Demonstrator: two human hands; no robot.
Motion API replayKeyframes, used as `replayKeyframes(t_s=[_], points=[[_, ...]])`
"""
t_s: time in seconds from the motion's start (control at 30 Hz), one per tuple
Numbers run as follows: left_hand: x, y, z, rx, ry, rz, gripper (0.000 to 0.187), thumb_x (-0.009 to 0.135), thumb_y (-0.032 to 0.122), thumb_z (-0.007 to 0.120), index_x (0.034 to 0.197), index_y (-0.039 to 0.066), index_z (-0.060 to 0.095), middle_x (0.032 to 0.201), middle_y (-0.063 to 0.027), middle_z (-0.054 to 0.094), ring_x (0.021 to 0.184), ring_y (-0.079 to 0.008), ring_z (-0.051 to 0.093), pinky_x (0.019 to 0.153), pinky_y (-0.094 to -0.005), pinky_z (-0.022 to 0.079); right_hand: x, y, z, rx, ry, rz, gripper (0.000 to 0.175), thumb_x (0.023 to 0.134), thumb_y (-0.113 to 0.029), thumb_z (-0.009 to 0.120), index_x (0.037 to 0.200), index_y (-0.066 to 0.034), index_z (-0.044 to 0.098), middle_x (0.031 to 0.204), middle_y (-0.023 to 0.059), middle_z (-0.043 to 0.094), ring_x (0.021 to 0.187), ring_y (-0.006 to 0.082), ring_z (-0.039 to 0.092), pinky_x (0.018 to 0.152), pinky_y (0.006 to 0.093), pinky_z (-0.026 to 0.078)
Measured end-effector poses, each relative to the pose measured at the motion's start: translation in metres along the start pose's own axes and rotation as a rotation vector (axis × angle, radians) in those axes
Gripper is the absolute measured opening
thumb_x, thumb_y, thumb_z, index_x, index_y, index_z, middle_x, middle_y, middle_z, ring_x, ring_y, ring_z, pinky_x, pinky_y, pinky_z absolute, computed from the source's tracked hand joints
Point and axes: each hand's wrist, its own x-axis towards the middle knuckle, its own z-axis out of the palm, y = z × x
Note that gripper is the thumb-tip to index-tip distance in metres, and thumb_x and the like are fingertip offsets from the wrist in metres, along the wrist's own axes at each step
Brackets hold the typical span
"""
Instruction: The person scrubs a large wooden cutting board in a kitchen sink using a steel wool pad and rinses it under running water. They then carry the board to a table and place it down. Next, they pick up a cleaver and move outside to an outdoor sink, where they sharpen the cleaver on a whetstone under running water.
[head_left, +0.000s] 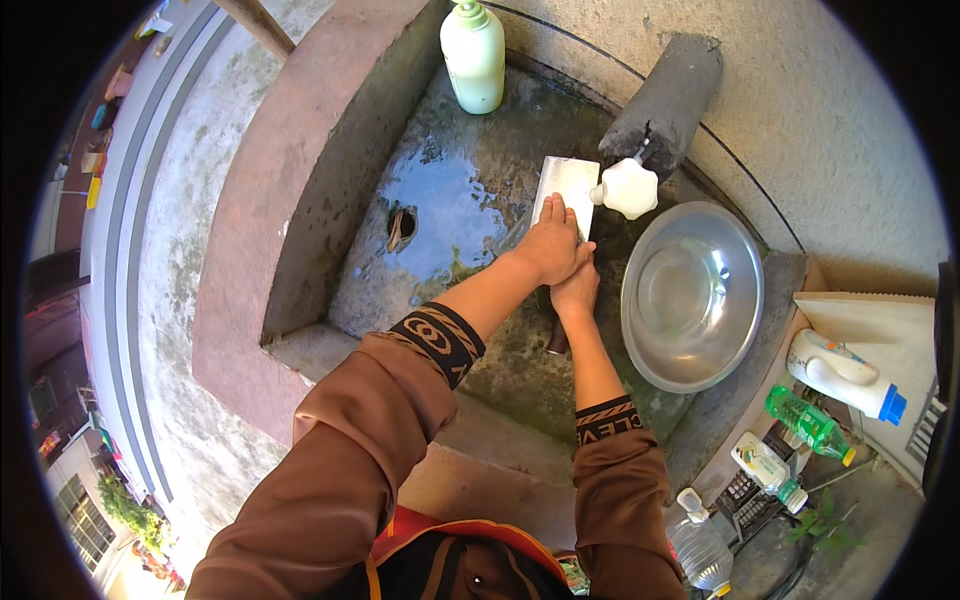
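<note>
A cleaver with a broad, pale metal blade (570, 180) and a dark handle (557, 339) is held over the floor of a concrete sink (300, 247). My right hand (576, 289) is closed around the handle, whose end shows below the fist. Across the blade's face lie the fingers of my left hand (551, 244), pressed flat, with its wrist crossing close to the right hand. Just beside the blade's upper right edge is a tap with a white knob (630, 189). Whether water is running from it I cannot tell.
A metal basin (686, 296) stands inside the sink at the right. A pale green pump bottle (474, 64) is in the far corner. The drain hole (403, 223) lies left, beside shallow water. Beyond the right rim are a white jug (840, 371) and a green plastic bottle (810, 424).
</note>
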Motion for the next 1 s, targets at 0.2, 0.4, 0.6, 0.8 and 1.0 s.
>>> replayKeyframes(t_s=[0.2,0.4,0.6,0.8,1.0], points=[[-0.047,0.009,0.001,-0.033,-0.071,0.046,0.065,0.094,0.025,0.056,0.136,-0.019,0.034,0.146,-0.0436,0.024,0.139,-0.0551,0.024,0.117,-0.0508,0.027,-0.040,0.013,0.002,0.001,0.002,0.037,0.038,0.095,-0.032,0.058,0.107,0.0033,0.051,0.091,0.0345,0.064,0.091,0.0532,0.061,0.076,0.0583,0.047],[0.006,-0.004,-0.014,0.106,0.026,0.110,0.053,0.094,0.021,0.053,0.130,-0.017,0.041,0.141,-0.0437,0.031,0.134,-0.0552,0.032,0.114,-0.0486,0.031,0.000,-0.004,-0.001,0.013,0.010,0.000,0.040,0.089,-0.031,0.067,0.105,0.0026,0.051,0.094,0.0331,0.065,0.092,0.0515,0.063,0.077,0.0557,0.049],[-0.043,0.011,-0.009,-0.023,-0.095,0.096,0.055,0.095,0.022,0.054,0.131,-0.018,0.040,0.147,-0.0432,0.021,0.138,-0.0539,0.027,0.117,-0.0504,0.026,-0.035,0.000,-0.006,0.020,-0.020,0.071,0.049,0.090,-0.033,0.067,0.118,0.0040,0.051,0.100,0.0341,0.065,0.097,0.0489,0.063,0.079,0.0523,0.051],[0.023,0.005,-0.026,0.040,-0.028,0.071,0.053,0.095,0.023,0.053,0.125,-0.019,0.042,0.143,-0.0448,0.027,0.136,-0.0570,0.027,0.116,-0.0510,0.027,0.009,-0.020,-0.004,0.009,0.058,0.003,0.041,0.093,-0.034,0.063,0.106,0.0043,0.054,0.099,0.0331,0.065,0.098,0.0496,0.063,0.080,0.0533,0.049],[-0.035,0.010,-0.009,0.040,-0.183,0.056,0.069,0.099,0.033,0.047,0.137,-0.023,0.032,0.147,-0.0446,0.022,0.143,-0.0537,0.017,0.119,-0.0473,0.023,-0.037,-0.011,-0.006,0.084,0.008,0.061,0.039,0.090,-0.025,0.066,0.114,0.0033,0.052,0.099,0.0340,0.065,0.093,0.0492,0.064,0.078,0.0530,0.051]])
